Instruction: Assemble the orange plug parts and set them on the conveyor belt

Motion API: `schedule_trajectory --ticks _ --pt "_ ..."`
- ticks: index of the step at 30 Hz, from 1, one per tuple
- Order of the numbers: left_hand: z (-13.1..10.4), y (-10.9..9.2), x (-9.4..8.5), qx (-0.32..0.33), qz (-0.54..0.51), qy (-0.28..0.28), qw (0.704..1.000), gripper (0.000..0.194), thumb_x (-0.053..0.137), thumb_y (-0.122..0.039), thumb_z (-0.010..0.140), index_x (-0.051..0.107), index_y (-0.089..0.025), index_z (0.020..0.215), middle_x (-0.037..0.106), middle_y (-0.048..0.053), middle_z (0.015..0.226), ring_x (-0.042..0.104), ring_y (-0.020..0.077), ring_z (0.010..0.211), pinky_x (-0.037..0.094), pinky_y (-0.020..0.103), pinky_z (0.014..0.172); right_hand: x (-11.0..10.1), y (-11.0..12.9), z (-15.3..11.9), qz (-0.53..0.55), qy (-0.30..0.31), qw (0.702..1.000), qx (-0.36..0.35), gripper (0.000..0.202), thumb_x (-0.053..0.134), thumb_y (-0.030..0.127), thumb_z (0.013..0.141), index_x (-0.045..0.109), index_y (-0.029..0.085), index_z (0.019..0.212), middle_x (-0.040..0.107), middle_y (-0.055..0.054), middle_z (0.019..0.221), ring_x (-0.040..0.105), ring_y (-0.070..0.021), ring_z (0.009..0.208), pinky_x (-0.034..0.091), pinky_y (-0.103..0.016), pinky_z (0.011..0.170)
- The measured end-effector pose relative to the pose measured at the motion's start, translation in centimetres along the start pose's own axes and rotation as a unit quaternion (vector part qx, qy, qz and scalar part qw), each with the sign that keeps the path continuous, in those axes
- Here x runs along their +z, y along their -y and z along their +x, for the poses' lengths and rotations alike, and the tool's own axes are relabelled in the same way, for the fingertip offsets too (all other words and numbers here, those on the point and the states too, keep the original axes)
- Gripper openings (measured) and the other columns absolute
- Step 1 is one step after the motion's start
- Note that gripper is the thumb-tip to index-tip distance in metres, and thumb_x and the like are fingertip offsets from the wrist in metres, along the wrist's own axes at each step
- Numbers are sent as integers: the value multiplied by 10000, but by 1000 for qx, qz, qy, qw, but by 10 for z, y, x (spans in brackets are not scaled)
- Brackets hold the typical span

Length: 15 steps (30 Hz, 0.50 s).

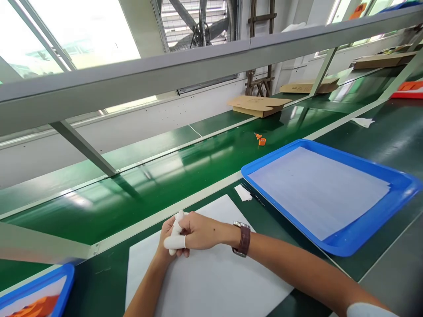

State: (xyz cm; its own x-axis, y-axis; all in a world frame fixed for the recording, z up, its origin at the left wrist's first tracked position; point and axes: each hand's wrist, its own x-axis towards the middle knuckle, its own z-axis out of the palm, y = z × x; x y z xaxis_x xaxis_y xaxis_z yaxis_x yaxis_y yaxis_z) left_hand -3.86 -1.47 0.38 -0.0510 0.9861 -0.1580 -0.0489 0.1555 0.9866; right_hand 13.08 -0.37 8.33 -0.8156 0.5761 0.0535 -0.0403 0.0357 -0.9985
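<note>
Right of the white sheet [218, 281] lies a blue tray [350, 245].

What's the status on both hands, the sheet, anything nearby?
Left hand and right hand together, white finger covers showing; anything between them hidden. White sheet flat below. Blue tray to the right, apart from both hands.

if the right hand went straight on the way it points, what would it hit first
Most likely the left hand; the right hand seems to be touching it, though depth is unclear.
</note>
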Motion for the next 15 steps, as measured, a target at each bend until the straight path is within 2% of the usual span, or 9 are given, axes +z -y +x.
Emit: schedule_trajectory --ticks 3,6,10,15 --pt "1 -3 2 -50 -34 52 997 551 671 -664 766 702 -127 885 652 26 554 555 152 374 366 242 334 -3 -35 11 -103 36 992 70 232 726 379 826 732 164 741 671 29 644 631 -98 623 494 -181 633" --pt "-1 -5 6 -48 -70 83 993 588 638 -665 796 700 -120 1009 721 67 688 615 173 420 423 254 367 -9 -59 13 -119 55 985 113 158 677 291 843 729 157 777 682 26 654 643 -112 666 489 -184 643" --pt "-4 -1 7 -59 -51 122 989 571 673 -617 801 681 -136 1109 693 43 614 576 165 355 378 231 316 -12 -78 10 -38 33 994 93 143 694 273 830 711 135 798 689 7 716 655 -128 702 524 -230 721" --pt "-2 3 5 -47 -43 127 990 476 717 -531 812 699 -113 1038 658 41 549 565 145 362 359 206 341 -10 -89 5 53 -8 997 50 246 730 368 834 726 123 830 702 -20 743 676 -146 715 532 -273 758"
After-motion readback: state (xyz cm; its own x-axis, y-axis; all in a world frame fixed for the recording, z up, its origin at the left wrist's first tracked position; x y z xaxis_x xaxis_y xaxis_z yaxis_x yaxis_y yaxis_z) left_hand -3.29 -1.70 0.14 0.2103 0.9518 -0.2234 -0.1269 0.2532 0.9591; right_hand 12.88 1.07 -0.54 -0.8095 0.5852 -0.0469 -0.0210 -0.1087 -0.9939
